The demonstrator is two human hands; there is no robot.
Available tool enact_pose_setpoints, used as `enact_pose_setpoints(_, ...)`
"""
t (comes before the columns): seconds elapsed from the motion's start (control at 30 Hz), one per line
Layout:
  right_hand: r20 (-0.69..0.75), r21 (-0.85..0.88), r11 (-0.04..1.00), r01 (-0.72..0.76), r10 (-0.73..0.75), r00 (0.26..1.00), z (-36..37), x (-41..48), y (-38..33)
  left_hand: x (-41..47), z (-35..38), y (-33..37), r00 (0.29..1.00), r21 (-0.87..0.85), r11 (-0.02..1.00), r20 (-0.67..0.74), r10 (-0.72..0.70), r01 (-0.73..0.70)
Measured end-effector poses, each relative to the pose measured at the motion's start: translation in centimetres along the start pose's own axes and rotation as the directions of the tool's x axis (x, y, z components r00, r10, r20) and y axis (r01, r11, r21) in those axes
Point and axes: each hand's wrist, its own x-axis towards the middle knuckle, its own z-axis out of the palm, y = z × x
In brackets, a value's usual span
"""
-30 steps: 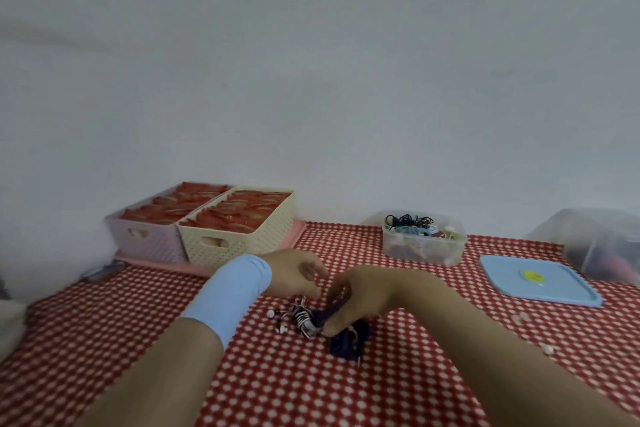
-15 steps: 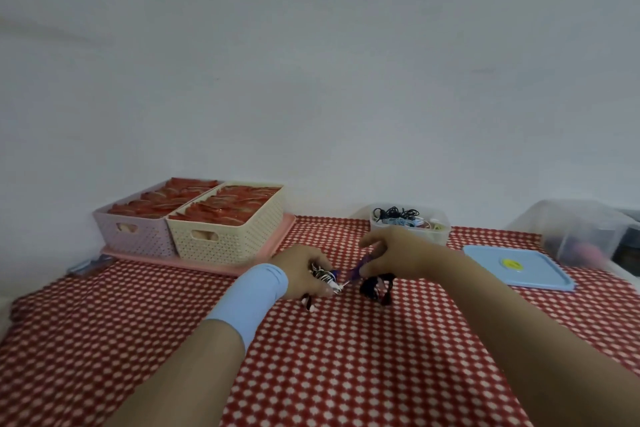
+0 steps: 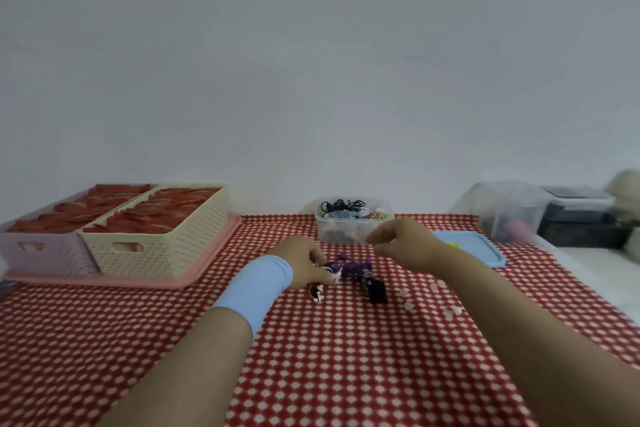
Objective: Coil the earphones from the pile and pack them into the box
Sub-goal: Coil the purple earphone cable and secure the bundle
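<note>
A small tangle of purple, black and white earphones (image 3: 360, 276) lies on the red checked tablecloth (image 3: 346, 357). My left hand (image 3: 304, 262), with a light blue wristband, grips the left end of the tangle against the cloth. My right hand (image 3: 403, 243) hovers just up and right of it, thumb and forefinger pinched together, seemingly on a thin cable that is hard to make out. Behind the hands stands the clear plastic box (image 3: 349, 236) holding coiled earphones, black ones on top.
The box's blue lid (image 3: 481, 248) lies to its right. Two woven baskets (image 3: 162, 246) of red items sit on a pink tray at the left. A large clear tub (image 3: 502, 211) and a dark case (image 3: 581, 222) are at the right. Pale ear tips (image 3: 450, 311) dot the cloth.
My right hand has moved up and to the right, away from the tangle. The left hand stays on the earphones. The camera has tilted up.
</note>
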Motion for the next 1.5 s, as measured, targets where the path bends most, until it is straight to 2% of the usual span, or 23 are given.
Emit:
enact_pose_setpoints(0.1, 0.138, -0.068, 0.998, -0.004, 0.013, 0.99, 0.9, 0.4, -0.8, -0.3, -0.9, -1.3, 0.997, 0.011, 0.999, 0.068, -0.038, 0.037)
enact_pose_setpoints(0.2, 0.292, -0.102, 0.995, -0.005, 0.034, 0.956, 2.0, 0.8, -2.0, -0.6, -1.9, -1.9, 0.978, 0.153, 0.982, 0.158, -0.134, 0.109)
enact_pose_setpoints(0.23, 0.288, -0.088, 0.996, -0.002, 0.027, 0.957, 2.2, 1.0, -2.1, -0.6, -2.0, -1.8, 0.978, 0.207, 0.971, 0.146, -0.149, 0.117)
enact_pose_setpoints(0.3, 0.217, -0.083, 0.996, 0.016, 0.002, 0.976, 2.7, 1.4, -2.4, -0.5, -2.0, -1.5, 0.994, 0.227, 0.969, 0.026, -0.104, 0.095)
enact_pose_setpoints(0.37, 0.182, -0.131, 0.99, 0.041, -0.017, 0.983, 3.4, 1.9, -2.4, -0.6, -1.5, -0.9, 0.995, 0.107, 0.994, -0.096, 0.018, -0.008)
enact_pose_setpoints(0.4, 0.196, -0.17, 0.984, 0.052, -0.018, 0.98, 3.8, 2.1, -2.3, -0.7, -1.1, -0.5, 0.992, 0.024, 0.997, -0.102, 0.08, -0.078)
enact_pose_setpoints(0.47, 0.219, -0.249, 0.967, 0.055, 0.001, 0.976, 4.3, 2.2, -2.2, -0.9, 0.0, 0.3, 0.985, -0.075, 0.982, -0.003, 0.174, -0.174)
enact_pose_setpoints(0.57, 0.185, -0.258, 0.966, 0.018, 0.031, 0.982, 4.1, 2.3, -1.6, -0.9, 1.4, 0.6, 0.972, 0.01, 0.979, 0.124, 0.199, -0.201)
enact_pose_setpoints(0.7, 0.081, -0.202, 0.978, -0.057, 0.075, 0.994, 2.7, 2.3, -0.6, -0.1, 0.3, -0.6, 0.987, 0.196, 0.978, 0.154, 0.047, -0.077)
enact_pose_setpoints(0.77, 0.097, -0.191, 0.98, -0.058, 0.078, 0.992, 1.9, 2.2, 0.1, 0.0, -0.7, -1.0, 0.986, 0.29, 0.957, 0.153, -0.064, 0.017)
enact_pose_setpoints(0.83, 0.131, -0.162, 0.986, -0.039, 0.061, 0.99, 1.0, 1.9, 0.6, 0.0, -1.5, -0.6, 0.992, 0.336, 0.941, 0.098, -0.082, 0.045)
enact_pose_setpoints(0.93, 0.083, -0.146, 0.989, -0.003, 0.015, 0.996, -0.4, 1.3, 1.4, 0.2, -1.3, 2.1, 0.998, 0.22, 0.974, -0.033, 0.058, -0.049)
enact_pose_setpoints(0.97, 0.062, -0.149, 0.989, -0.002, 0.011, 0.998, -0.9, 1.1, 1.6, 0.2, -0.8, 3.2, 0.995, 0.145, 0.985, -0.013, 0.101, -0.098)
enact_pose_setpoints(1.03, 0.045, -0.145, 0.989, -0.011, 0.018, 0.999, -1.9, 0.7, 2.2, 0.0, 0.7, 5.2, 0.981, 0.039, 0.987, 0.127, 0.147, -0.153)
enact_pose_setpoints(1.1, 0.059, -0.119, 0.993, -0.023, 0.03, 0.998, -2.7, 0.4, 2.9, 0.0, 2.1, 5.9, 0.959, 0.073, 0.985, 0.249, 0.132, -0.155)
enact_pose_setpoints(1.13, 0.076, -0.102, 0.994, -0.028, 0.036, 0.996, -3.0, 0.2, 3.1, 0.2, 2.5, 5.8, 0.958, 0.124, 0.981, 0.263, 0.111, -0.147)
enact_pose_setpoints(1.27, 0.214, -0.115, 0.993, 0.004, 0.021, 0.977, -3.5, -0.4, 3.5, 1.2, 1.5, 3.2, 0.98, 0.389, 0.921, 0.171, -0.103, 0.029)
enact_pose_setpoints(1.33, 0.303, -0.151, 0.988, 0.021, 0.026, 0.952, -3.4, -0.6, 3.4, 1.5, 0.8, 2.5, 0.98, 0.479, 0.874, 0.116, -0.161, 0.087)
enact_pose_setpoints(1.4, 0.378, -0.195, 0.98, 0.039, 0.038, 0.925, -3.3, -0.8, 3.1, 1.5, 0.7, 2.9, 0.996, 0.511, 0.856, 0.003, -0.093, 0.078)
enact_pose_setpoints(1.5, 0.401, -0.242, 0.969, 0.051, 0.052, 0.915, -3.4, -1.3, 2.7, 1.9, 1.5, 5.2, 0.991, 0.296, 0.95, -0.06, 0.118, -0.096)
